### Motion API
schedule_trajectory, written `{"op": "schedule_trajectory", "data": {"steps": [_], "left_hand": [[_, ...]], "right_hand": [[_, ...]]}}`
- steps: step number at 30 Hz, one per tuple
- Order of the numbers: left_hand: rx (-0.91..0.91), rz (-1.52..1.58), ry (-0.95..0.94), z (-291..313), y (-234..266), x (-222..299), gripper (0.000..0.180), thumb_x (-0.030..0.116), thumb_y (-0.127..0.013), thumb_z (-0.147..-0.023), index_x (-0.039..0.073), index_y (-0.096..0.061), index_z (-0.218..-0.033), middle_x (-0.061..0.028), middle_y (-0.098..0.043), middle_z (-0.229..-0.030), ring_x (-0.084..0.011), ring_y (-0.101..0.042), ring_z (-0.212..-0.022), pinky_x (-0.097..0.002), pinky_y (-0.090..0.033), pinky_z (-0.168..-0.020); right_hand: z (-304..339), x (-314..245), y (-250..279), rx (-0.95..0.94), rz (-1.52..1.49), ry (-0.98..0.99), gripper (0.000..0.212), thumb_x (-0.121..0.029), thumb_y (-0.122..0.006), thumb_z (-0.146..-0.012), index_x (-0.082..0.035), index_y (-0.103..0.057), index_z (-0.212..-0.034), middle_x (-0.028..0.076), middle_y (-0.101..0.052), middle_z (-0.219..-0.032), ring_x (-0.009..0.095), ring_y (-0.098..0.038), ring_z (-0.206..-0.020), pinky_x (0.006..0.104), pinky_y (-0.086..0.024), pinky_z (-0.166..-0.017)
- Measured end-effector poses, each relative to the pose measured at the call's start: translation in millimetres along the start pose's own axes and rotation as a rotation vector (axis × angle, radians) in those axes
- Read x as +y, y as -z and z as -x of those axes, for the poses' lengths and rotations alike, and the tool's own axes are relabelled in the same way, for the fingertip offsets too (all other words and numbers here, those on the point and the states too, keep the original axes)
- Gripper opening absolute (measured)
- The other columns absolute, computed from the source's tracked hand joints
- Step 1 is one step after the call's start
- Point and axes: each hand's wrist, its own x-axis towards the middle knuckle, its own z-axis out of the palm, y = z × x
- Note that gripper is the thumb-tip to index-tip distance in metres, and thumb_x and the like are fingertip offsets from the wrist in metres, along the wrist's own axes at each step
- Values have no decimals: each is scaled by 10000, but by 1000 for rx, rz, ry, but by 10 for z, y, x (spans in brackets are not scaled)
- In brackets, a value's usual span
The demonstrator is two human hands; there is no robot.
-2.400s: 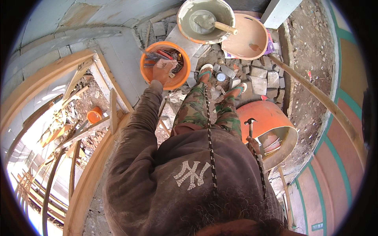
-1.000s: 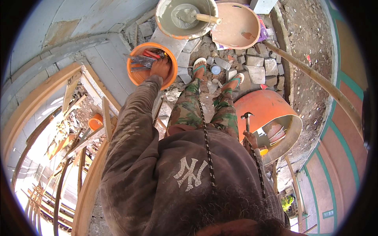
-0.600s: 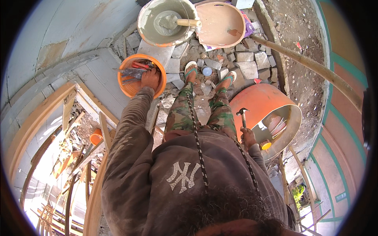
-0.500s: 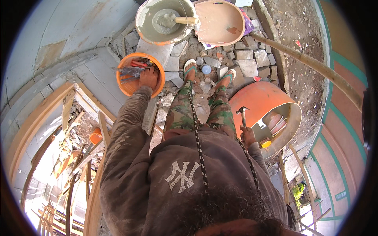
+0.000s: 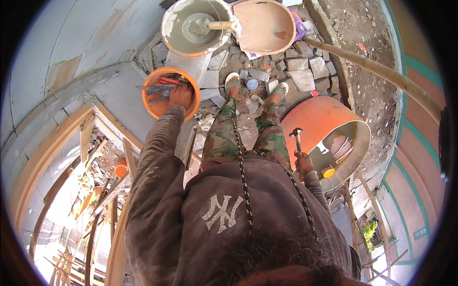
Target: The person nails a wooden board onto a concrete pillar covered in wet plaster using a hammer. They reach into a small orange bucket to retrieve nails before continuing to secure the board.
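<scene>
My left hand [image 5: 181, 96] reaches into an orange bucket [image 5: 149, 106] at the left, fingers curled down among the tools. What they grip, if anything, is hidden. A flat grey metal blade [image 5: 160, 89], like a trowel's, lies beside the fingers and sticks out past the left rim. Red-handled tools [image 5: 168, 80] rest behind it. Near my right thigh, my right hand [image 5: 304, 163] is closed around the handle of a claw hammer [image 5: 296, 133], held with its head up and away from me.
At the far side stands a mortar bucket [image 5: 174, 40] with a wooden-handled tool in it, beside a shallow tan basin [image 5: 262, 28]. A large orange drum [image 5: 310, 114] lies to my right. A long pole [image 5: 377, 71] slants across the right. Broken paving blocks [image 5: 299, 81] surround my feet.
The view has shifted slightly. My left hand stays in the bucket with little visible movement, and my right hand still holds the hammer.
</scene>
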Motion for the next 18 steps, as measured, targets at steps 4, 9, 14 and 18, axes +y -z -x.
{"op": "schedule_trajectory", "data": {"steps": [4, 9, 14, 18], "left_hand": [[-33, 32, 27, -19, -25, -45, 171, 244, -596, -922, 153, -738, -899, -67, -707, -970, -259, -723, -916, -459, -542, -826], [-59, 590, 377, 21, 357, -242, 206, 226, -628, -967, 60, -743, -1007, -127, -755, -1014, -306, -736, -959, -439, -560, -866], [-50, 1039, 368, 179, 200, -683, 236, 133, -696, -942, 17, -740, -1143, -148, -773, -1047, -236, -735, -985, -350, -549, -895], [-78, 1061, 364, 210, 221, -679, 232, 130, -691, -936, 41, -746, -1143, -141, -769, -1055, -239, -731, -991, -352, -544, -911]], "right_hand": [[-64, 53, 20, -9, -22, -20, 363, -435, -649, -969, -76, -615, -931, 19, -509, -608, 129, -444, -442, 307, -376, -431], [-299, 305, 94, -56, 35, 100, 357, -435, -681, -967, -107, -547, -922, 13, -485, -610, 137, -449, -439, 323, -373, -400], [-404, 355, 79, -87, 65, 107, 361, -435, -661, -975, -83, -588, -1001, 28, -513, -645, 150, -471, -464, 327, -396, -432], [-246, 108, 15, -74, 20, -29, 375, -432, -639, -989, -62, -609, -1035, 59, -569, -696, 173, -528, -520, 341, -447, -500]]}}
